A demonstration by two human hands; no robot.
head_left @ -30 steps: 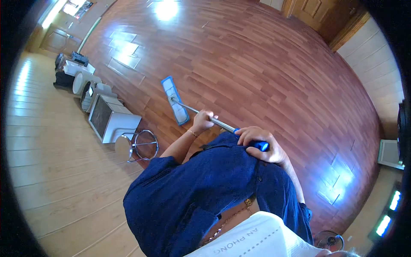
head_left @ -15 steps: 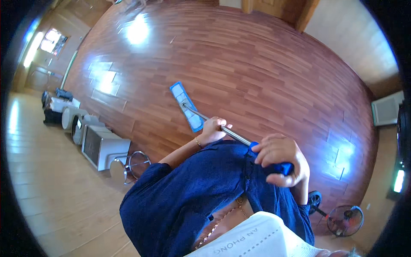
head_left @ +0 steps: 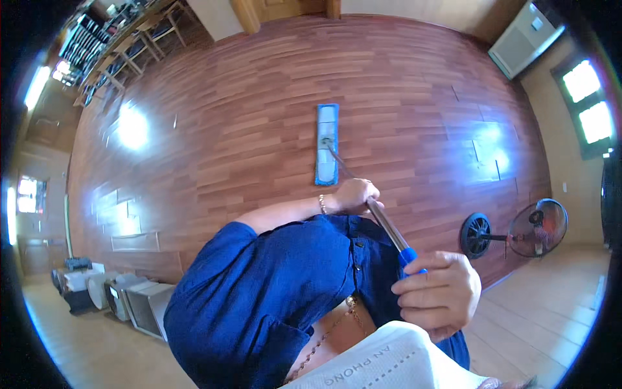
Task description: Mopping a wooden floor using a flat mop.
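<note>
A flat mop (head_left: 327, 123) with a blue-edged, pale, oblong head lies flat on the wooden floor ahead of me. Its metal pole slants back toward my body. My left hand (head_left: 355, 194), a bracelet at its wrist, is closed around the middle of the pole. At the pole's upper end, my right hand (head_left: 440, 292) wraps the blue grip, hiding most of it. Both hands are close in front of my dark blue shirt.
A standing fan (head_left: 538, 227) with a round black base is at the right. A white cabinet-like unit (head_left: 526, 40) stands far right by the wall. Stools (head_left: 152, 35) and a long counter line the far left. Boxy appliances (head_left: 146, 305) sit near left.
My view has turned to the right. The mop head has gone from slanted to nearly straight ahead, farther right in view. Both hands keep their grip; the right hand is lower in view.
</note>
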